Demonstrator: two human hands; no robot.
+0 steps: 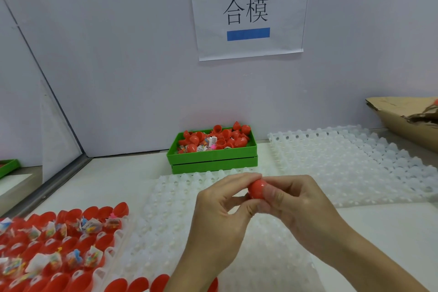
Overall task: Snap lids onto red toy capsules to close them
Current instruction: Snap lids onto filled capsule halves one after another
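Both hands meet over the middle of the white table (379, 232) and hold one red capsule (257, 188) between them, above a clear plastic tray (180, 227) with rows of round cups. The left hand (221, 218) comes up from the lower edge, its fingers curled and its thumb and fingertips pinching the capsule on its left side. The right hand (296, 204) comes in from the lower right, its thumb pressed against the near right face of the capsule and its fingers wrapped round the far side. Only the rounded red front of the capsule shows between the fingers, so whether its lid is fully seated cannot be told. At the lower left stand rows of open red capsule halves (59, 251), many with small clear packets of coloured toys in them. Behind the hands, near the wall, two green trays (213, 157) are stacked, the upper one heaped with loose red lids (227, 136) and a few packets. A second clear tray (350, 163) lies to the right, and a torn cardboard box (403, 116) sits at the far right. A paper sign (248, 10) with two characters and blue tape hangs on the wall.
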